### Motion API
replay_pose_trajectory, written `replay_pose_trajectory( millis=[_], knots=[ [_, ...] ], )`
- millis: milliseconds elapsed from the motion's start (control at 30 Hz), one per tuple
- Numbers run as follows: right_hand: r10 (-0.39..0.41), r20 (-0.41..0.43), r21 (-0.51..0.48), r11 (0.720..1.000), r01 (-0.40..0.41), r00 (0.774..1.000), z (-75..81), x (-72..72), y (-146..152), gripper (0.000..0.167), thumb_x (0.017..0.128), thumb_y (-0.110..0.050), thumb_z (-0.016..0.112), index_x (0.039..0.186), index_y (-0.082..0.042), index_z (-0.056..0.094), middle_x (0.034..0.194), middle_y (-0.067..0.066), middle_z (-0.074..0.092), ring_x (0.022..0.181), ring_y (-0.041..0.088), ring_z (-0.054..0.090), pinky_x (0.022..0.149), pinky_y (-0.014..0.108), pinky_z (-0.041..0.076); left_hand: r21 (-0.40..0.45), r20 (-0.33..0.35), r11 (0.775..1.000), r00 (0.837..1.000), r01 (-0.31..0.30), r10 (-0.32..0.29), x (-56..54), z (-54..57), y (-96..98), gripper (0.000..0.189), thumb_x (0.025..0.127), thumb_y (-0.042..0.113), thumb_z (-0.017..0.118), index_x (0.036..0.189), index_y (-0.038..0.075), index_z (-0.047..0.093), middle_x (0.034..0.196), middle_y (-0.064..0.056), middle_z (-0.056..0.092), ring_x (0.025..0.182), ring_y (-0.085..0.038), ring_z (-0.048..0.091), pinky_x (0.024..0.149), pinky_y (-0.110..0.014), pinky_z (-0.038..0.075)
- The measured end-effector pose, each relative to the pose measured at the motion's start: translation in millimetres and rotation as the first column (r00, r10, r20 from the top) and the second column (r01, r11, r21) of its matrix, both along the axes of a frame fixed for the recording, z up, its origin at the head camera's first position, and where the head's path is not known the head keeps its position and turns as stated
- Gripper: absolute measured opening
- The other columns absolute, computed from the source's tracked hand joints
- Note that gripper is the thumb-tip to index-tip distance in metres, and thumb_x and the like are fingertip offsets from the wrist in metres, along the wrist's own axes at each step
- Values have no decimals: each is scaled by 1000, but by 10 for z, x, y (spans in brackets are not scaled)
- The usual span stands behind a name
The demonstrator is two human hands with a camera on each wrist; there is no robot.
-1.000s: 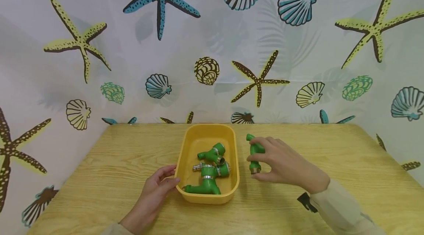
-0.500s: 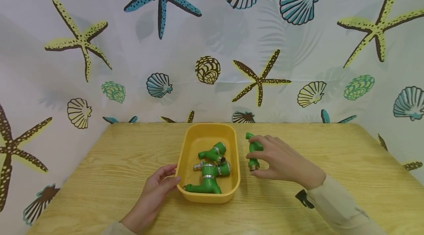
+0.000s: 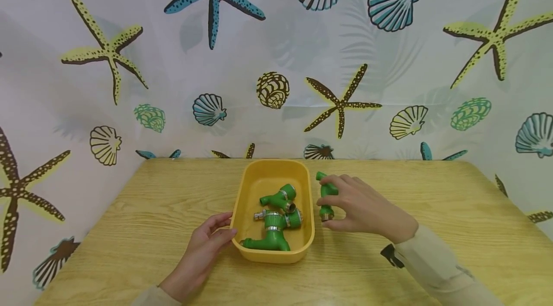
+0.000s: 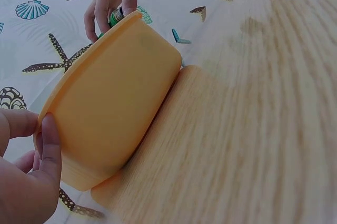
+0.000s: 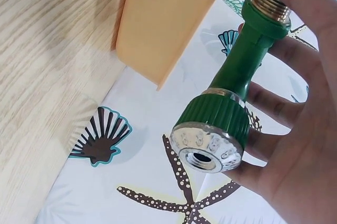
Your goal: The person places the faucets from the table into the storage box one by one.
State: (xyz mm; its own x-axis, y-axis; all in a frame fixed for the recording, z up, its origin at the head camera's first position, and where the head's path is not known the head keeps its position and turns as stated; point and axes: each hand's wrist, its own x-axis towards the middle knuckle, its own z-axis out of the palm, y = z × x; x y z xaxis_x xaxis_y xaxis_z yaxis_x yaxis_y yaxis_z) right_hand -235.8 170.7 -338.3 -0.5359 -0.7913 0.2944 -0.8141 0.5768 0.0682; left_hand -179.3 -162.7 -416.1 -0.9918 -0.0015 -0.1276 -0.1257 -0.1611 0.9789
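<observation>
My left hand (image 3: 203,248) pinches the left rim of a yellow plastic bin (image 3: 242,186), thumb on the outer wall. In the bin lie several green taps (image 3: 274,236) with silvery rings. Just right of the bin, above the table, my right hand (image 3: 363,207) grips another green tap (image 5: 237,66). The right wrist view shows its brass threaded end (image 5: 271,3) at my thumb and its ribbed collar with a silvery, holed end cap (image 5: 208,148) pointing away. In the left wrist view this tap is mostly hidden behind the bin's rim.
The bin stands on a wood-grain table (image 3: 173,191). A white cloth (image 3: 242,56) printed with starfish and shells hangs behind the table and at both sides. A small black piece (image 3: 391,255) shows beside my right sleeve.
My right hand has moved slightly left with the tap, closer to the bin's right rim. My left hand keeps its hold on the bin, and the taps inside lie as before.
</observation>
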Motion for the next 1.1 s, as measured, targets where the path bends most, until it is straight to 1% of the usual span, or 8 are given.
replay_pose_trajectory(
  millis=[367, 700, 867, 1100],
  knots=[
    [25, -1, -4, 1000, -25, 1000, -7, -16, -62, 35, 81, -44, 74, 106, -19, 74, 125, 15, 55, 99, 31, 57, 74, 45, 50, 2, -15, 1000, 1000, 4, -4, 1, -9, -9, 44, 89, -3, 63, 130, -8, 49, 116, -15, 47, 94, -19, 56, 77, -26, 52],
    [27, 17, -1, 1000, -27, 999, -3, -34, -166, 35, 83, -45, 73, 106, -19, 74, 127, 15, 54, 103, 32, 56, 81, 48, 49, -3, -13, 1000, 1000, 8, -8, 3, -7, -17, 44, 90, -2, 63, 130, -8, 48, 115, -13, 46, 94, -18, 55, 77, -26, 51],
    [36, 19, 0, 999, -36, 999, -13, -44, -184, 36, 82, -45, 73, 106, -18, 74, 127, 16, 54, 105, 33, 56, 80, 49, 50, 4, -15, 1000, 1000, 9, -9, 2, -3, -14, 44, 89, -3, 63, 130, -8, 48, 116, -14, 46, 94, -19, 56, 77, -26, 52],
    [43, -5, 2, 999, -43, 999, -29, -68, -196, 35, 82, -45, 73, 106, -19, 74, 127, 16, 54, 104, 34, 56, 80, 50, 50, -4, -8, 1000, 1000, 2, -2, 1, 2, -7, 43, 90, -3, 62, 130, -8, 49, 116, -14, 47, 94, -19, 55, 77, -26, 52]
  ],
)
